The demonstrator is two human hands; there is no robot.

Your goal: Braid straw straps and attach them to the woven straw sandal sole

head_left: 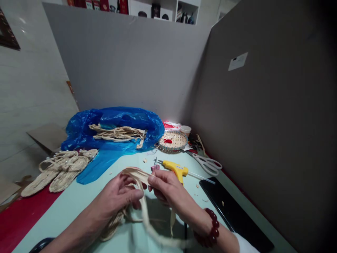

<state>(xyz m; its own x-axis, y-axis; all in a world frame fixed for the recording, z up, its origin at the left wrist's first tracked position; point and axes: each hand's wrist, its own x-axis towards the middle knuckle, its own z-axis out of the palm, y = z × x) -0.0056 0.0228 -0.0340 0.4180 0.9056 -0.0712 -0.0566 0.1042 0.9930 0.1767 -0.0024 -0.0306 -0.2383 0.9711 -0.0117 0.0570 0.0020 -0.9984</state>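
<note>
My left hand [118, 196] and my right hand [164, 188] are both closed on pale straw strands [137, 174] just above a light green table [76, 200]. The strands loop over between the two hands and trail down toward me. A partly woven straw piece [113, 225] hangs under my left hand. My right wrist wears a dark red bead bracelet [209, 230].
A yellow glue gun [176, 169] lies just beyond my hands, with white scissors [207, 164] and a black phone [231, 211] to the right. Behind are a blue plastic bag [113, 123] with straw bundles, a round woven tray [172, 140] and finished straw sandals [58, 170] at left. Grey partitions enclose the table.
</note>
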